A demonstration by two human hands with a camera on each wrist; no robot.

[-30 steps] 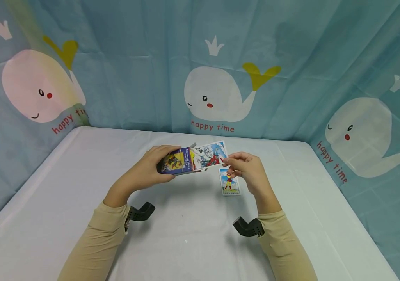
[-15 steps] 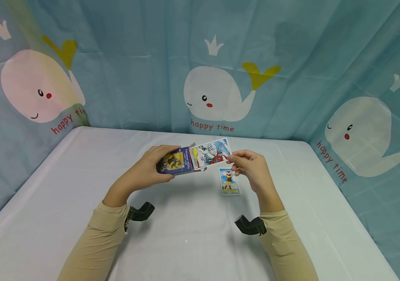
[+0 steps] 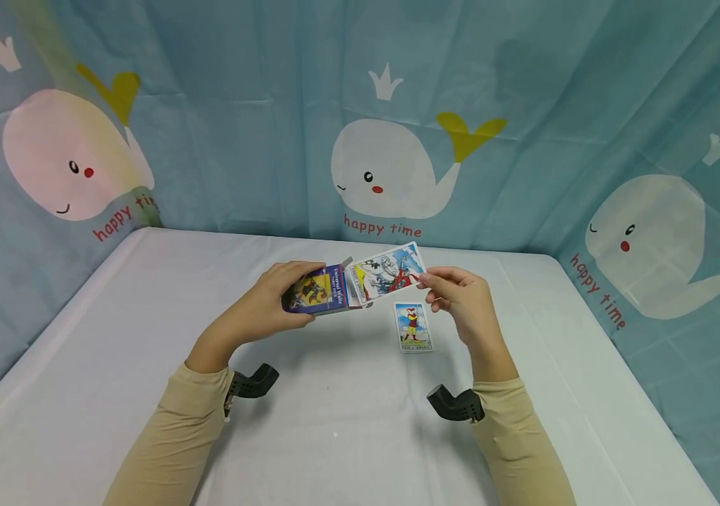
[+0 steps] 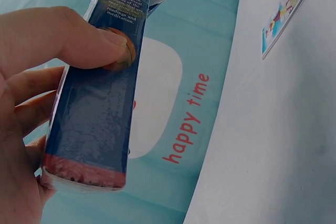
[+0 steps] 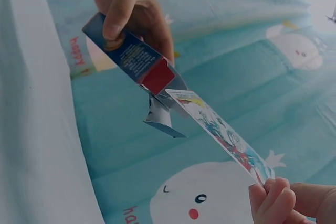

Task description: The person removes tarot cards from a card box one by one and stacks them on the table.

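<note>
My left hand (image 3: 265,299) grips a blue tarot deck box (image 3: 318,290), thumb along its side in the left wrist view. The box is tipped over the table with its flap end toward the right. Between thumb and fingers of my right hand (image 3: 461,299) is the end of an illustrated tarot card (image 3: 388,273). The card's far end sits right at the box's open mouth, outside it, as the right wrist view shows. Below, on the table, lies a small stack of tarot cards (image 3: 413,327), the top one a figure in red and yellow.
A white cloth covers the table (image 3: 334,429). Behind and at both sides hangs a blue curtain (image 3: 239,140) printed with whales. Black wrist cameras (image 3: 454,404) stick out from both cuffs.
My right hand has moved up and to the right, drawing the card from the box mouth. The left hand and box have stayed in place.
</note>
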